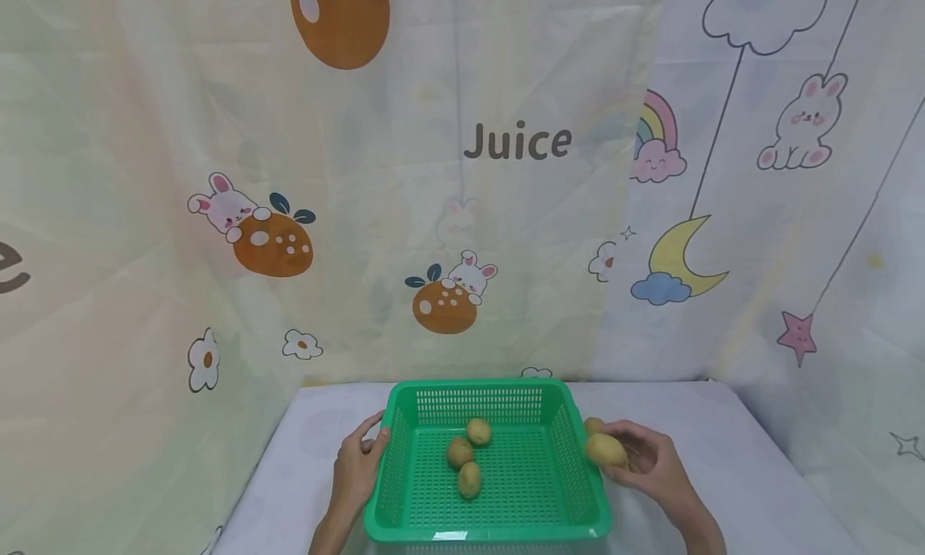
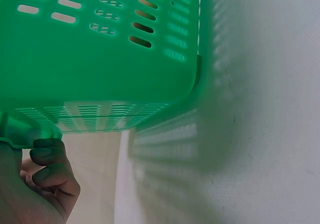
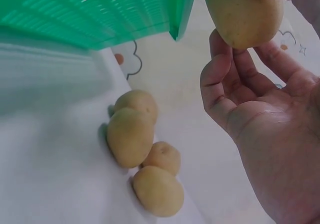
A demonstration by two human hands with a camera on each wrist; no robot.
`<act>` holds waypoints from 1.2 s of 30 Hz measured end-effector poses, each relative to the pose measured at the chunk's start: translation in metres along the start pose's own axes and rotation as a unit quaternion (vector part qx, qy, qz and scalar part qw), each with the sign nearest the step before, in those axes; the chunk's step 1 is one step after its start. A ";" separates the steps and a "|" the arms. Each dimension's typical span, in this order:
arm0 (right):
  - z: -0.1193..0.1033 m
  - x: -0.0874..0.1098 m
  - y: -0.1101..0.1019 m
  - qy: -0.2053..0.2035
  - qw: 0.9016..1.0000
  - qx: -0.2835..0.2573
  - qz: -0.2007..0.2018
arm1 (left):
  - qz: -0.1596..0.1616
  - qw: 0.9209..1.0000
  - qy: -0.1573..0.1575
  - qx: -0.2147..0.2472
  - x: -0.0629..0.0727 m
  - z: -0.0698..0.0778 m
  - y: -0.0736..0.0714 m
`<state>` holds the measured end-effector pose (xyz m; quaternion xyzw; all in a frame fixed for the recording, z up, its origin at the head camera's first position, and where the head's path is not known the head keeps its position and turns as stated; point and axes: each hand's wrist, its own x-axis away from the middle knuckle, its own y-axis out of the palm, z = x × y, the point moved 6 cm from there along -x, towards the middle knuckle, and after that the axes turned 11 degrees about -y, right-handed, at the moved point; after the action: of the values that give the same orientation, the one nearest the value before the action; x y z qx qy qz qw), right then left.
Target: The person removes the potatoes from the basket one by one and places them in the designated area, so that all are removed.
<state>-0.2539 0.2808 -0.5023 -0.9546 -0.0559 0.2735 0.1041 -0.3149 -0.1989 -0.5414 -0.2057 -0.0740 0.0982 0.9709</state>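
At the lower centre of the head view, a rectangular green plastic basket [image 1: 484, 532] can be entered from above, with room for a hand over its floor's right half. Three rounded yellow-brown potatoes [image 1: 460, 454] obstruct the floor left of its middle. The right rim stands between that room and the right hand [image 1: 661, 467] with its oval yellow potato [image 1: 605, 450]. The left hand [image 1: 357, 467] blocks the left rim. Lower left of centre in the right wrist view, four smooth tan potatoes [image 3: 130, 138] crowd the white tabletop [image 3: 50, 174].

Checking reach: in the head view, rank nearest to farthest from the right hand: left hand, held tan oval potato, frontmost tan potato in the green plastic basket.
1. Held tan oval potato: in right hand.
2. Frontmost potato: inside green plastic basket.
3. Left hand: basket's left rim.
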 end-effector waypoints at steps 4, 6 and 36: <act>0.006 0.005 -0.005 0.011 1.000 0.005 0.008 | -0.002 1.000 -0.002 -0.003 0.000 0.000 0.000; 0.009 0.007 -0.007 0.015 1.000 0.006 0.011 | -0.003 1.000 -0.004 -0.004 0.000 0.000 0.000; 0.036 0.039 -0.024 0.087 0.993 0.068 0.036 | -0.002 1.000 0.002 -0.001 -0.001 -0.003 0.000</act>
<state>-0.2410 0.3165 -0.5466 -0.9670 0.0064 0.1957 0.1632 -0.3157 -0.2001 -0.5442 -0.2068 -0.0731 0.0955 0.9710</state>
